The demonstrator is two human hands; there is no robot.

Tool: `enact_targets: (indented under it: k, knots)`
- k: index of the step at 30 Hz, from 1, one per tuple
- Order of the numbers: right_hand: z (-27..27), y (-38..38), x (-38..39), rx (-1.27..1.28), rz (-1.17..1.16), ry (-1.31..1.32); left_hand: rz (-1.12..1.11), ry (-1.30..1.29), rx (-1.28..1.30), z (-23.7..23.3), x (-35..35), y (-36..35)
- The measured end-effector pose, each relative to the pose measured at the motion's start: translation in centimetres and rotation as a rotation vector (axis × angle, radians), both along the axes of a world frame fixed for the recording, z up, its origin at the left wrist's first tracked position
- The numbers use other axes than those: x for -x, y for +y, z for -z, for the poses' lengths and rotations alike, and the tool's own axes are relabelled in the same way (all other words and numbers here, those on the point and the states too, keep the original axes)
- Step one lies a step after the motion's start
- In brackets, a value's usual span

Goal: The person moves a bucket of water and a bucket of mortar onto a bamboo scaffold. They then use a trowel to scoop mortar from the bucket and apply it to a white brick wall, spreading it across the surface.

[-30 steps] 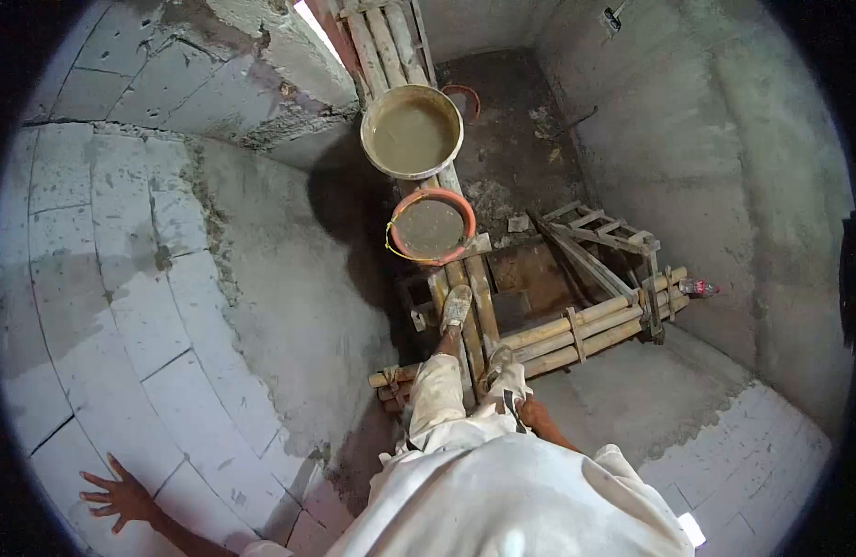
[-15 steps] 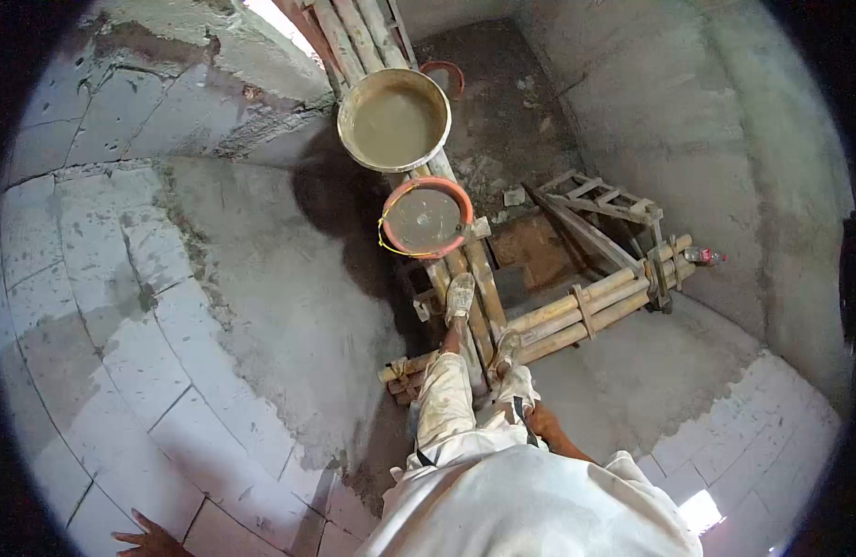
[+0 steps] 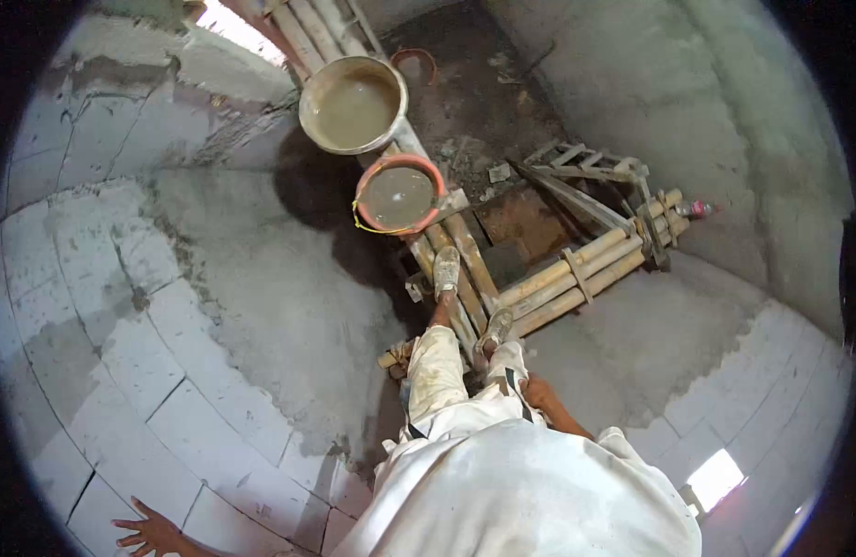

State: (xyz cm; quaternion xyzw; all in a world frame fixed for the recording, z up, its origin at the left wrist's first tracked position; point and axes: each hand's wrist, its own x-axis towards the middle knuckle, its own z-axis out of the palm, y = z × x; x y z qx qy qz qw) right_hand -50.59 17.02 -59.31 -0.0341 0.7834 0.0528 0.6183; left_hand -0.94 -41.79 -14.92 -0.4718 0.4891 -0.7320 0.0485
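My left hand (image 3: 149,531) is spread with its fingers apart against the pale block wall (image 3: 251,473) at the lower left. Beside my right thigh is my right hand (image 3: 539,394), its fingers curled at the white trousers (image 3: 437,371) near a dark strap; whether it grips anything is too small to tell. Both feet stand on wooden poles (image 3: 469,251). Ahead of them on the poles sits an orange-red bucket (image 3: 437,176) with a yellow handle, holding grey, wet material. Beyond it stands a wide, pale tub (image 3: 402,107) of similar grey liquid.
A side platform of bound poles (image 3: 576,278) runs right, with a wooden ladder-like frame (image 3: 595,167) and a plastic bottle (image 3: 697,210) near its end. Rubble lies on the floor (image 3: 465,56) far below. Partly plastered walls surround the poles.
The view has shifted, so the buckets and poles appear further left and higher. My left hand shows more fully, with its fingers spread on the wall. My right hand remains by the thigh.
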Motion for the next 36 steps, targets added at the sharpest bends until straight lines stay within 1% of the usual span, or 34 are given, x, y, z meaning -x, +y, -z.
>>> enact_targets:
  k: [1,2,3,4,6,7,9,10,12,13,14,16,17,18,19,20,21,22,23,24,25,26,28,29,30,31,33,34,35,36]
  knots:
    - [0.0,1.6,0.3,0.097,-0.079,-0.017,-0.072,0.208,-0.142,-0.6,0.3,0.7]
    - [-1.2,1.5,1.3,0.190,-0.150,-0.028,-0.137,0.413,-0.297,-1.0,0.9,1.1]
    - [-2.7,1.9,2.7,0.259,0.033,-0.135,-0.031,0.422,-0.315,-1.0,1.4,1.5]
    - [-5.7,1.6,4.6,0.330,0.225,-0.236,0.026,0.498,-0.366,-1.4,3.1,2.5]
    - [-3.8,7.4,3.3,0.357,0.769,-0.141,-0.011,0.433,-0.338,-1.4,2.3,2.8]
    - [-4.3,9.2,3.3,0.356,0.825,-0.113,0.045,0.437,-0.363,-0.8,5.6,3.5]
    - [-5.8,11.2,3.7,0.485,1.162,0.041,-0.186,0.655,-0.397,0.5,12.1,6.6]
    - [-5.2,13.8,2.7,0.498,1.202,0.072,-0.124,0.699,-0.485,3.5,11.3,5.4]
    - [-2.4,19.8,0.5,0.518,1.113,0.192,-0.052,0.825,-0.757,11.8,11.4,5.2]
    - [-3.5,21.7,-0.5,0.499,1.097,0.263,-0.024,0.902,-0.946,16.5,11.8,4.5]
    - [-3.6,24.1,-2.2,0.503,1.149,0.289,-0.036,0.966,-1.111,20.2,12.9,4.7]
    - [-3.5,29.1,-5.7,0.658,1.450,0.190,-0.130,1.122,-1.527,27.8,15.6,7.7]
    - [-4.1,30.2,-7.5,0.581,1.248,0.344,-0.163,1.711,-1.964,31.0,16.7,9.4]
    - [-4.6,31.3,-9.1,0.454,1.347,0.348,0.071,0.854,-1.952,35.1,18.6,11.2]
    - [-5.3,32.3,-10.0,0.329,1.439,0.349,-0.203,1.046,-1.910,34.1,24.4,17.7]
    - [-5.4,33.2,-11.2,0.350,1.461,0.373,-0.155,1.107,-2.127,34.9,26.8,20.4]
    - [-5.5,33.7,-12.5,0.259,1.390,0.411,-0.452,1.149,-2.136,36.8,29.2,22.2]
    - [-5.2,33.1,-13.8,0.164,1.322,0.437,-0.501,1.286,-2.116,33.4,34.1,28.2]
    - [-4.9,31.5,-15.3,0.176,1.350,0.435,-0.550,1.372,-2.263,36.5,34.9,29.1]
    - [-4.7,30.4,-15.5,0.212,1.413,0.468,-0.702,1.277,-2.415,38.1,37.1,31.0]
    - [-4.8,30.5,-15.0,0.236,1.457,0.511,-0.732,1.225,-2.463,41.8,39.0,33.5]
    - [-6.9,28.5,-13.1,0.403,1.600,0.412,-0.698,1.040,-2.646,39.7,42.2,37.7]
    - [-4.1,26.8,-12.9,0.643,1.482,0.509,-0.638,0.641,-2.816,42.5,45.5,41.7]
    - [-2.7,26.0,-12.9,0.764,1.424,0.554,-0.600,0.567,-2.843,44.7,46.7,43.6]
    - [1.0,26.2,-13.3,0.833,1.552,0.538,-0.569,0.495,-2.865,46.3,47.2,44.7]
    - [-0.3,26.0,-12.5,0.827,1.545,0.543,-0.574,0.499,-2.873,47.0,47.1,44.3]
    - [-4.5,25.2,-8.2,0.653,1.738,0.463,-0.707,0.936,-2.905,48.4,47.9,43.5]
    - [-5.0,25.4,-6.7,0.604,1.760,0.453,-0.579,1.168,-2.713,43.8,48.9,44.1]
    - [-5.2,26.0,-5.5,0.570,1.749,0.456,-0.615,1.456,-2.715,47.0,47.5,42.1]
    - [-5.1,26.7,-4.3,0.537,1.724,0.465,-0.618,1.592,-2.640,44.5,47.7,41.2]
